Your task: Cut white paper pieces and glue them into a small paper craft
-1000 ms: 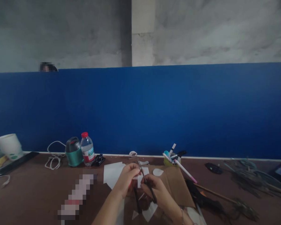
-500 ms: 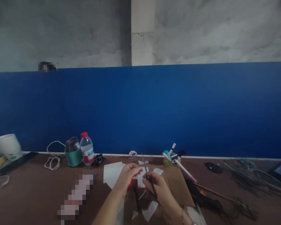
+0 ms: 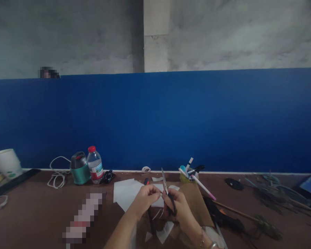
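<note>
Over the middle of the table, my right hand (image 3: 180,204) grips a pair of scissors (image 3: 164,181), the blades pointing up and away and the black handle against the fingers. My left hand (image 3: 146,200) is closed in a pinch close to the right fingertips; what it pinches is too small to make out. Below and behind the hands lie a white piece of paper (image 3: 158,201) and a thin white strand (image 3: 158,213). White paper sheets (image 3: 125,192) spread to the left, and cut paper scraps (image 3: 166,232) rest nearer me. A brown cardboard piece (image 3: 197,204) lies at the right.
A bottle with a red cap (image 3: 95,166), a green container (image 3: 79,173) and a white cable (image 3: 57,176) stand left. Behind the cardboard is a pen holder (image 3: 188,177) with pens. A white cup (image 3: 6,164) is far left. A blue partition (image 3: 155,121) closes off the back.
The scissors have tilted and their blades show more clearly. My hands have drawn closer, fingertips nearly meeting. An orange-and-black object shows behind my left hand. The view has shifted slightly.
</note>
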`<state>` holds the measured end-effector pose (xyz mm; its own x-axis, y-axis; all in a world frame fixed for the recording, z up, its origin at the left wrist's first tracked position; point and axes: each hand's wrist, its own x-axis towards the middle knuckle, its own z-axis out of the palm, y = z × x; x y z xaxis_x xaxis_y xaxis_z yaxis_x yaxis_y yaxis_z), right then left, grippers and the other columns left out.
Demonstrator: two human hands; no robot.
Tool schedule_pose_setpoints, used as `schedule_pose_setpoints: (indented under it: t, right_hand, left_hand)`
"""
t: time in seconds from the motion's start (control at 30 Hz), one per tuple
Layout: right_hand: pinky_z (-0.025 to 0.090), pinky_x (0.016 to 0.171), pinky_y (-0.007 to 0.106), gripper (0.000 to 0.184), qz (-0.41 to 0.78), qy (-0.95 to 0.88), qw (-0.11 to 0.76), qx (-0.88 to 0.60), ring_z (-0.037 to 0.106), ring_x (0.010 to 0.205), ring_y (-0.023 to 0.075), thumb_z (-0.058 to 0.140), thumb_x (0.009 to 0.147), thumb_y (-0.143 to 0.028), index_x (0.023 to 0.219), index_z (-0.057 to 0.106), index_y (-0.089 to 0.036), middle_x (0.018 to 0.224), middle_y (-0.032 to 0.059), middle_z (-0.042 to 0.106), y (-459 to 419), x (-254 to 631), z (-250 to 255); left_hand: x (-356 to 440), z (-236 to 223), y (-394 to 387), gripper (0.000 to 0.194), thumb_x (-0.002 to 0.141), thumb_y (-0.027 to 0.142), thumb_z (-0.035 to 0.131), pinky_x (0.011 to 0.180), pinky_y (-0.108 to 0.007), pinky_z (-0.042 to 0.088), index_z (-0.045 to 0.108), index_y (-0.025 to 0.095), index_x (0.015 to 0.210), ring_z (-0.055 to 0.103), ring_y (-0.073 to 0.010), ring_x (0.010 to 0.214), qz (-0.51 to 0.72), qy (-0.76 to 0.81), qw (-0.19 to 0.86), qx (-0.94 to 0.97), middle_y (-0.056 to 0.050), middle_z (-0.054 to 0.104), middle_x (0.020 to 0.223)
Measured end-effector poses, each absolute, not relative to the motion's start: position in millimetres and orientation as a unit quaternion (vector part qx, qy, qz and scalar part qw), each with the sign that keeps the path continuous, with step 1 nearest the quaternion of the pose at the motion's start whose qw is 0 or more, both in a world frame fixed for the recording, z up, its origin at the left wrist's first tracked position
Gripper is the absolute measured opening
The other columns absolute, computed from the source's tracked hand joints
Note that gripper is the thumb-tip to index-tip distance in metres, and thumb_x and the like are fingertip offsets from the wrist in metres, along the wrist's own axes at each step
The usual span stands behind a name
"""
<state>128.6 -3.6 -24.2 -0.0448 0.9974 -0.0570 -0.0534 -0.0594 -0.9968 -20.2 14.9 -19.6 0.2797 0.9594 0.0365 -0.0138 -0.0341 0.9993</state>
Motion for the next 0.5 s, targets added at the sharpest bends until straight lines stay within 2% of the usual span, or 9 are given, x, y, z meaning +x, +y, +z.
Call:
schedule_pose_setpoints:
  t: [0.13,0.27,0.33,0.43,0.5]
  right_hand:
    - [0.031,0.036,0.018,0.041,0.517,-0.498,0.508,-0.476,0.044,0.033,0.0079,0.074,0.061,-0.053,0.06,0.053,-0.018,0.037,-0.0053,0.05,-5.2,129.2,-19.6]
    - [0.027,0.035,0.019,0.042,0.52,-0.486,0.522,-0.47,0.042,0.031,0.0082,0.074,0.062,-0.054,0.065,0.053,-0.018,0.038,-0.0071,0.046,-0.2,128.8,-30.8]
    - [0.028,0.036,0.019,0.04,0.528,-0.494,0.521,-0.454,0.042,0.034,0.0083,0.074,0.063,-0.053,0.07,0.055,-0.018,0.041,-0.0072,0.047,2.1,128.0,-36.6]
    - [0.036,0.044,0.02,0.033,0.527,-0.53,0.518,-0.417,0.049,0.047,0.0107,0.076,0.063,-0.041,0.077,0.059,-0.018,0.054,-0.0046,0.054,0.9,125.5,-38.4]
    - [0.041,0.053,0.021,0.025,0.515,-0.552,0.52,-0.4,0.051,0.057,0.012,0.076,0.062,-0.031,0.078,0.06,-0.018,0.062,-0.0033,0.057,-2.5,123.2,-35.7]
  left_hand:
    - [-16.5,-15.9,11.6,0.012,0.069,0.026,0.068,0.072,-0.026,0.036,0.064,0.016,0.073,0.053,-0.0152,0.071,0.446,0.384,0.599,0.543,0.0,0.061,0.07]
    - [-9.8,-15.3,9.9,0.019,0.066,0.031,0.072,0.066,-0.025,0.035,0.06,0.017,0.066,0.049,-0.0135,0.065,0.467,0.398,0.594,0.52,0.002,0.056,0.063]
    - [-8.0,-18.2,11.8,0.022,0.065,0.035,0.073,0.068,-0.026,0.037,0.06,0.017,0.064,0.052,-0.015,0.067,0.489,0.398,0.592,0.502,0.001,0.059,0.065]
    - [-7.5,-21.4,14.7,0.026,0.061,0.038,0.075,0.071,-0.028,0.039,0.061,0.016,0.065,0.056,-0.0181,0.074,0.523,0.388,0.609,0.453,-0.003,0.065,0.073]
    - [-7.5,-20.3,14.2,0.024,0.062,0.036,0.074,0.069,-0.027,0.039,0.062,0.016,0.067,0.057,-0.0173,0.072,0.542,0.391,0.613,0.421,-0.003,0.066,0.071]
